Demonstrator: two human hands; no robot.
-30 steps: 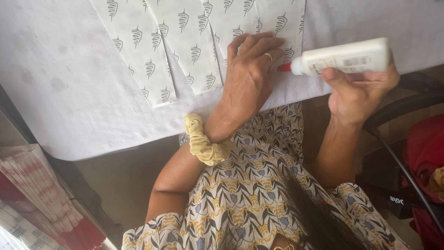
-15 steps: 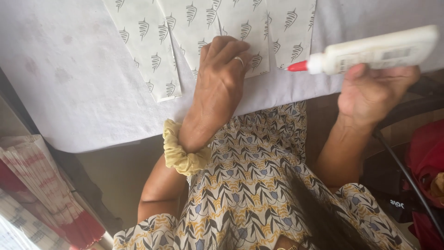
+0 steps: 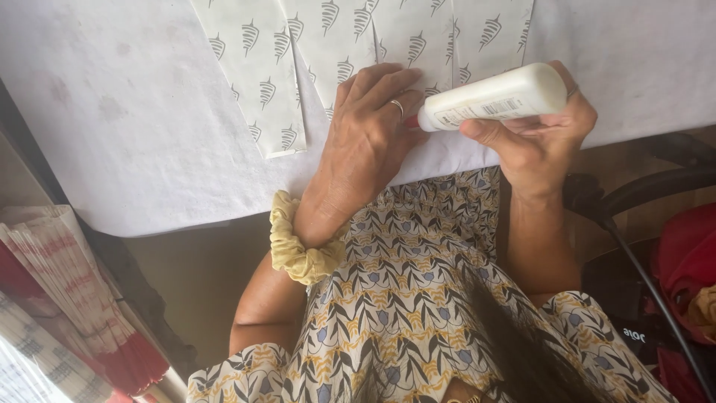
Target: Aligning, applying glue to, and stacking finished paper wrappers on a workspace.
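R hand (image 3: 548, 138) was wrapped round a white plastic squeeze bottle of glue w/ red nozzle (image 3: 488, 97), fingers curled over the barrel, thumb under it; bottle lay near-horizontal, nozzle pointing at the L hand (image 3: 369, 142) and touching or just short of its fingers, can't tell which, tip mostly hidden behind them. L hand was flat, fingers together and slightly bent, palm pressing down on the white paper sheets printed w/ small grey leaf motifs (image 3: 257, 71), silver ring (image 3: 397, 107) on one finger, pale yellow fabric scrunchie (image 3: 294, 246) on the wrist. Risks, my read: nozzle that close to the fingers means glue could land on skin rather than paper; a hard squeeze on a soft-walled bottle could give a blob, and thin paper would likely wrinkle or bleed thru onto the white cloth-covered table (image 3: 112, 127). Sheets overlapped and sat near the table edge just under the L hand, so if the palm lifted they could slide or skew. Materials: paper looked thin, matte, crisp straight-cut edges, long narrow panels fanned beyond the fingers; cloth was soft, faintly stained; bottle smooth, cylindrical, semi-gloss w/ a label. Off to the L-hand side, a stack of red-and-white striped paper pieces (image 3: 67, 291), edges fanned. On the R-hand side, a black cable (image 3: 641, 276) ran past red fabric (image 3: 686, 261).
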